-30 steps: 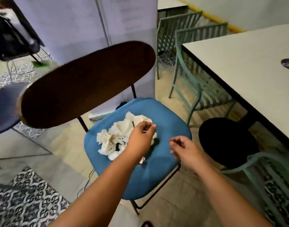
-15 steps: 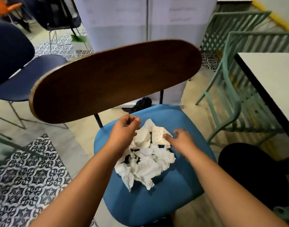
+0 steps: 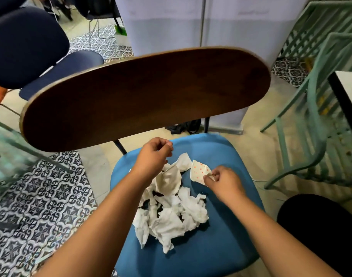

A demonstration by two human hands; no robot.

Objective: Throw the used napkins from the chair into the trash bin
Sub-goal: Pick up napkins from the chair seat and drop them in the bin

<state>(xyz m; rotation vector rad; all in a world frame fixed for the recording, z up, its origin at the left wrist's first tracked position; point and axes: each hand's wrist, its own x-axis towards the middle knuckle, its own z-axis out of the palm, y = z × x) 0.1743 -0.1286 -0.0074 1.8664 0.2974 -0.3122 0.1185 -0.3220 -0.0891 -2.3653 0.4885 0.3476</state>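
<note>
Currently I am looking down over the chair [image 3: 221,236], whose blue padded seat carries the pile of used napkins [image 3: 171,212]. The crumpled white napkins lie heaped near the middle of the seat, slightly toward its left side, touching one another. The chair's brown wooden backrest [image 3: 145,96] spans the upper middle of the view.

My right hand [image 3: 224,181] pinches one napkin between thumb and fingertips: a spotted napkin [image 3: 199,171], white with small orange dots, at the far right edge of the pile. Its near corner is in the pinch; the rest hangs free just above the seat.

My left hand [image 3: 154,156] is over the far left part of the pile, fingers curled inward with thumb against fingertips. I cannot tell whether it holds a napkin; a large white piece sits directly below it, partly hidden by the wrist.

A dark round shape [image 3: 321,232] sits at lower right; it may be the trash bin, though I cannot confirm this. A green metal chair [image 3: 315,116] and a table edge [image 3: 346,100] stand to the right, a navy chair [image 3: 31,47] at upper left, and patterned floor tiles [image 3: 41,206] at left.
</note>
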